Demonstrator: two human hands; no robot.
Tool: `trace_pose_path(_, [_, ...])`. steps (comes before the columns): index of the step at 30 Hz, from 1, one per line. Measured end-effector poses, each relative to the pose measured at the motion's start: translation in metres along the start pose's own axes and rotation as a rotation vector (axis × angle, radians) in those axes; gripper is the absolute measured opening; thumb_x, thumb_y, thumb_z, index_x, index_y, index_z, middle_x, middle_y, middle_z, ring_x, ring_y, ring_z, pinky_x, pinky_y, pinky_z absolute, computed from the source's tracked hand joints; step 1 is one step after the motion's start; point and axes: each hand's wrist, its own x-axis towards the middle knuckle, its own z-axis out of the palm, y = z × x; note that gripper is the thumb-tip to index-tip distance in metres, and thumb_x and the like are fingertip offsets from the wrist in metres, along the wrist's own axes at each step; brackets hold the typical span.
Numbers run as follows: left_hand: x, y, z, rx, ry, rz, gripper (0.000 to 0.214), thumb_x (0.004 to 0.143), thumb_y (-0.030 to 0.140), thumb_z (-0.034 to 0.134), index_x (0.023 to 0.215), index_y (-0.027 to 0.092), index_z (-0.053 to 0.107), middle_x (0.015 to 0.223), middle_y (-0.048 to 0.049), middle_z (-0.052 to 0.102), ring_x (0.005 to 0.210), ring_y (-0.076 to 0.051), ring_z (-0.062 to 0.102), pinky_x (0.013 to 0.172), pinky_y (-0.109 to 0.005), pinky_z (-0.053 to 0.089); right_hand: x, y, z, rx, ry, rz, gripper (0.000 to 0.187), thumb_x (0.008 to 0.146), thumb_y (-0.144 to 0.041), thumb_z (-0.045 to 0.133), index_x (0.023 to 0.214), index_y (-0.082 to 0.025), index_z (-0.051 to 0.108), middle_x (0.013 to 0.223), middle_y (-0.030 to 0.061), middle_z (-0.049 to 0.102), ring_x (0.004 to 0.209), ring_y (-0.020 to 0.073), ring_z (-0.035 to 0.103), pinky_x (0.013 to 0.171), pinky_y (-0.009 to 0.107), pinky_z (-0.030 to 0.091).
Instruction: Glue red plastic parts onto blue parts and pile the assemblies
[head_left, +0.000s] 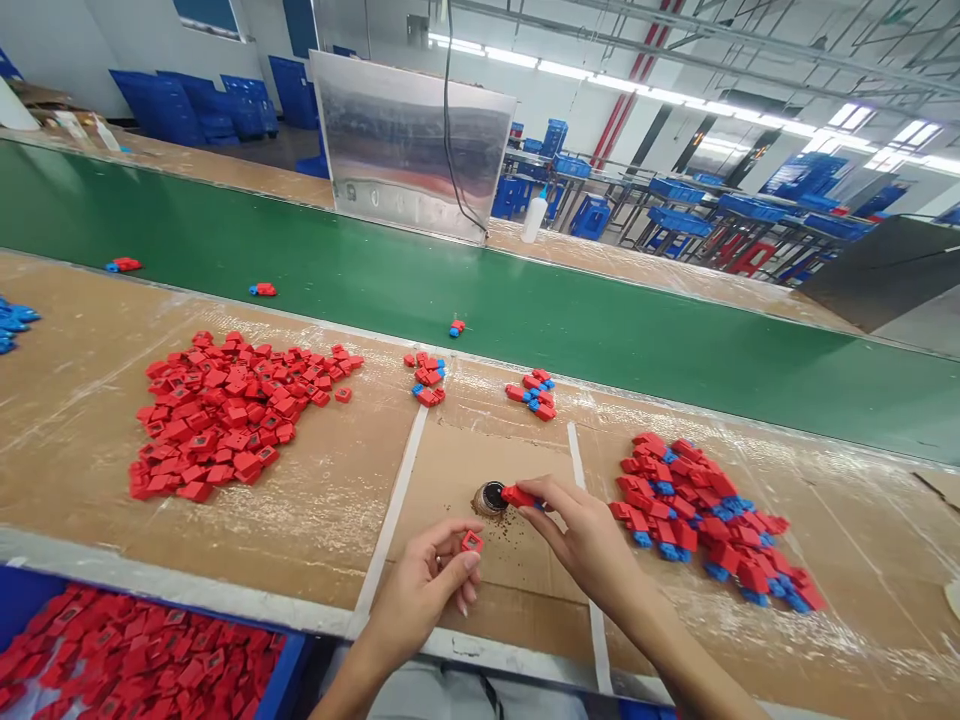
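The left hand and right hand are both working just above a cardboard sheet laid between two white tape strips on the worktop. The left grip is pressed together, thumb and forefinger pinching a small red square piece with a dark centre, held clear of the cardboard. The right grip is also closed, with thumb and fingertips pinching a red plastic piece that shows a little blue at one end. That piece sits right at the edge of a small round black pot, ringed with brown specks on the cardboard. The step in hand appears to be bringing the right-hand piece to that pot, and this calls for a steady pinch at its rim. To the right lies a heap of red-and-blue pieces, and to the left a larger heap of red pieces. Two small clusters of pieces lie ahead, near the edge of a green conveyor belt, which carries a few loose pieces. A blue crate full of red pieces sits at the lower left.
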Motion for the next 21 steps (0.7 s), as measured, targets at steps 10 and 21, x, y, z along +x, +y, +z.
trace_pose_path(10, [0.000, -0.004, -0.002, -0.037, -0.024, 0.017, 0.033, 0.079, 0.029, 0.072, 0.109, 0.016, 0.063, 0.076, 0.0015, 0.059, 0.063, -0.010, 0.057, 0.057, -0.021, 0.047, -0.001, -0.003, 0.003, -0.020, 0.014, -0.047, 0.021, 0.101, -0.030, 0.045, 0.108, -0.019, 0.062, 0.099, 0.0092, 0.068, 0.089, 0.0209, 0.066, 0.076, 0.031, 0.054])
trace_pose_path(21, [-0.001, -0.005, -0.002, -0.024, -0.052, 0.010, 0.028, 0.078, 0.024, 0.073, 0.104, 0.016, 0.066, 0.079, -0.0004, 0.061, 0.072, -0.012, 0.056, 0.067, -0.023, 0.046, -0.012, -0.033, -0.004, 0.144, 0.003, -0.023, 0.021, 0.099, -0.030, 0.051, 0.111, -0.021, 0.065, 0.104, 0.0092, 0.069, 0.094, 0.0202, 0.067, 0.080, 0.029, 0.056])
